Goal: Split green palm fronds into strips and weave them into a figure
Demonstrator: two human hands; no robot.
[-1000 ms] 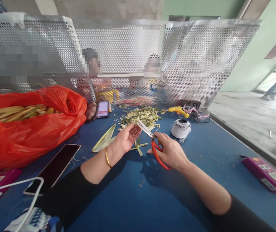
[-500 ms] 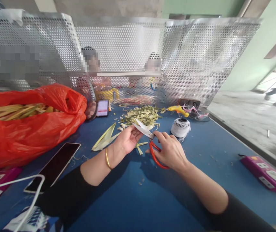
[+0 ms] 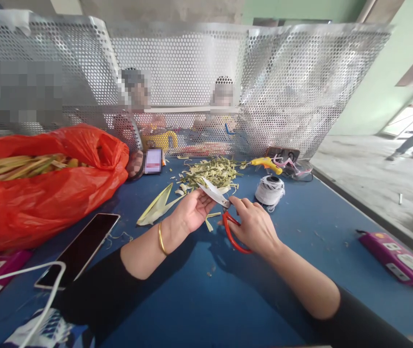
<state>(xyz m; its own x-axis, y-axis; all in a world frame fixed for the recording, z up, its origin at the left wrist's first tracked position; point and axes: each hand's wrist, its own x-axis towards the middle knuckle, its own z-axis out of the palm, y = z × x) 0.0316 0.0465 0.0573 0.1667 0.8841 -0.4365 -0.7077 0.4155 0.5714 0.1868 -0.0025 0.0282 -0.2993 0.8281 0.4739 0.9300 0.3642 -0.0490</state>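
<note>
I've got R hand closed round the red-handled scissors, blades by L hand, fingers curled; can't tell if it's pinching anything. Prob. a snipping step, nr leaf scraps; next cut calls for fingertips clear.

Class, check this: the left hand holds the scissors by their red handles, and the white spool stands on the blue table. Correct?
No: the head view shows the right hand holding the red handles. The spool does stand on the blue table.
</note>
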